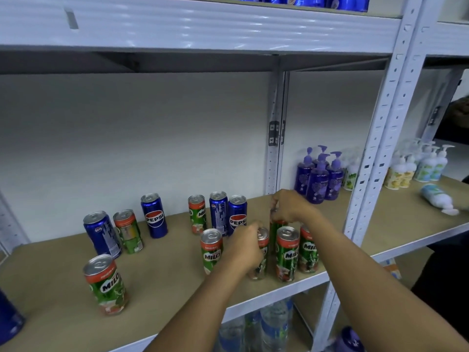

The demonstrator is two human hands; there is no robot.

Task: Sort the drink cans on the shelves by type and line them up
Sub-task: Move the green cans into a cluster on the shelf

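Green Milo cans and blue Pepsi cans stand mixed on the wooden shelf. My left hand grips a Milo can near the shelf's front. My right hand is closed on the top of another Milo can just behind it. Two more Milo cans stand to the right of these, and one Milo can to the left. Behind are two Pepsi cans and a Milo can. Further left stand a Pepsi can, a Milo can, a Pepsi can and a front Milo can.
Purple pump bottles stand at the shelf's back right. Beyond the white upright post are pale pump bottles, one lying down. Blue cans sit on the shelf above. Water bottles are on the shelf below.
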